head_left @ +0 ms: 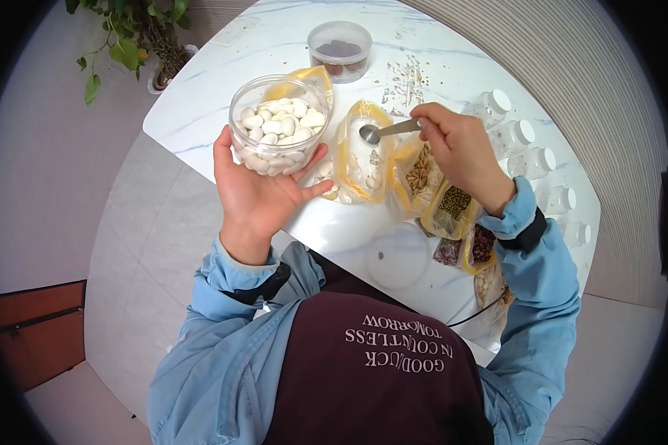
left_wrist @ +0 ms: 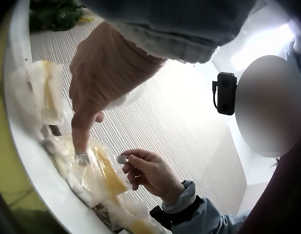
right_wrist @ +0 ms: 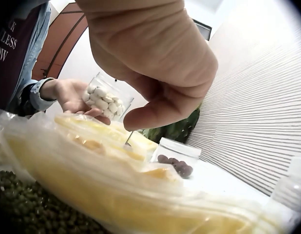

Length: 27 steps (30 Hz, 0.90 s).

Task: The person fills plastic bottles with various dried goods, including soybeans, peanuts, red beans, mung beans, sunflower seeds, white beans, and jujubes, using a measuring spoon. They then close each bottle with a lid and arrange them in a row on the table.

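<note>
My left hand [head_left: 256, 196] holds up a round clear tub of white beans [head_left: 278, 122], cradling it from below with the thumb along one side. The tub tilts, its mouth facing the head camera. My right hand [head_left: 460, 152] pinches the handle of a metal spoon [head_left: 397, 128] between thumb and fingers. The spoon's small round bowl is over the open plastic bag [head_left: 363, 167] with a yellow-edged top, and it overlaps the bag's mouth. In the right wrist view the bags in front hide most of the spoon.
Beside that bag stand bags of tan pieces [head_left: 421, 174], green beans [head_left: 453, 202] and dark red beans [head_left: 482, 245]. A tub of dark pieces [head_left: 339, 52] stands at the back. Several white-capped jars [head_left: 531, 165] line the right edge. A clear round lid [head_left: 395, 256] lies in front.
</note>
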{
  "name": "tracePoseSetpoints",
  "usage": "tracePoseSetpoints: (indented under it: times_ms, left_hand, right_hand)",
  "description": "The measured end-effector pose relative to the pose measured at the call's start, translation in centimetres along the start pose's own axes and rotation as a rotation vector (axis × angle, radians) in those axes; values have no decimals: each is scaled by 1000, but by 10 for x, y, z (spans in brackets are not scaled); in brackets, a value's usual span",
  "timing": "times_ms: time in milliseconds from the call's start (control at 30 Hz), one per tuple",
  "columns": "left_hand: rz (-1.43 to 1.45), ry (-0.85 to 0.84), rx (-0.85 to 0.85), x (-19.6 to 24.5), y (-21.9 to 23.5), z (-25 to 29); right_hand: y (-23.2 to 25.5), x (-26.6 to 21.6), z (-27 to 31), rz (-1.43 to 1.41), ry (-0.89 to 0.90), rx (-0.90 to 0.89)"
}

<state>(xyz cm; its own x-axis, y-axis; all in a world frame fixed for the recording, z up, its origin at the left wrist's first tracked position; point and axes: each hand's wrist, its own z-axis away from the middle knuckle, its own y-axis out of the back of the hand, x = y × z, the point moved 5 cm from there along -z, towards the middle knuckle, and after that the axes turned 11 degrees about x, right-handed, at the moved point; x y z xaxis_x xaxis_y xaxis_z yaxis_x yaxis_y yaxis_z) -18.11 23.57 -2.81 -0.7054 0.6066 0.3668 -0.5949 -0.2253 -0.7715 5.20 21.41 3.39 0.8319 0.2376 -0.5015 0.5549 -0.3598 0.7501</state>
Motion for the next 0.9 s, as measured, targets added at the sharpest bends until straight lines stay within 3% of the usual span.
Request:
tracePoseSetpoints:
  times_ms: [100, 300, 400, 600, 900]
  left_hand:
    - [17, 11, -9, -1, 2, -2]
    - [38, -6, 40, -1, -1, -3]
    - [51, 6, 16, -2, 0, -5]
    - [57, 15, -8, -3, 0, -5]
    - [49, -11, 22, 0, -5, 4]
  right_hand:
    - [-11, -2, 5, 49, 29, -69]
    - [-22, -4, 8, -192, -140, -236]
    - [-26, -8, 15, -421, -510, -475]
    - [-25, 4, 19, -557, -804, -492]
    - [-16, 26, 21, -731, -964, -444]
